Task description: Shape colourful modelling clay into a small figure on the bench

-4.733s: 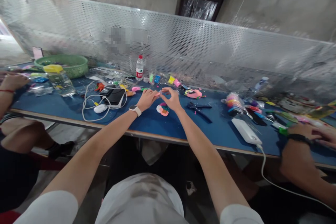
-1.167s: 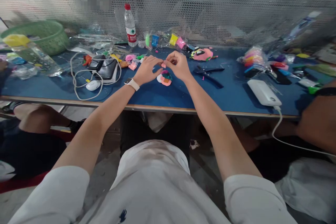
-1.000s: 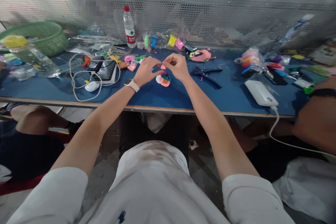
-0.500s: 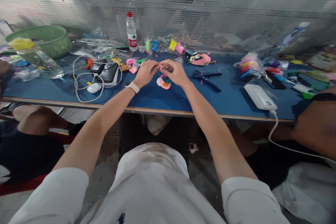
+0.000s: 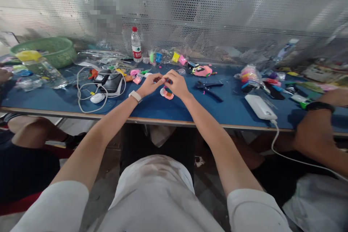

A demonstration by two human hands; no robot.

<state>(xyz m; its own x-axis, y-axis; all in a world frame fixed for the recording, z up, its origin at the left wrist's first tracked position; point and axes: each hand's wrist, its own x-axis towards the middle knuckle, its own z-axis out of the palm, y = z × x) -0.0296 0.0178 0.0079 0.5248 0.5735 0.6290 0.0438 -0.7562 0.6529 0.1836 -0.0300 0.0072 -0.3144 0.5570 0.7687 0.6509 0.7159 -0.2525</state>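
Observation:
My left hand (image 5: 150,85) and my right hand (image 5: 176,84) meet over the blue table, fingertips pinched together. Between them is a small bit of pink clay, now mostly hidden by the fingers. Just below my right hand lies a small flat clay piece (image 5: 168,95) in pink, white, brown and green, partly covered by that hand. To its right rests a dark plier-like tool (image 5: 209,88) with its handles spread. Behind the tool sits a pink clay figure (image 5: 203,70) with black, white and yellow parts. Lumps of pink clay (image 5: 136,79) lie left of my hands.
A red-capped water bottle (image 5: 136,45) stands by the perforated metal screen (image 5: 190,14). White cables (image 5: 79,96) loop around black devices at left, near a green basket (image 5: 54,58). A white power bank (image 5: 260,107) lies at right. Other people's arms (image 5: 317,127) reach in at both sides.
The view has tilted up and shifted slightly. My hands have drawn closer together, and the pink clay seen between the fingertips is now mostly covered. The arm at right has come further in.

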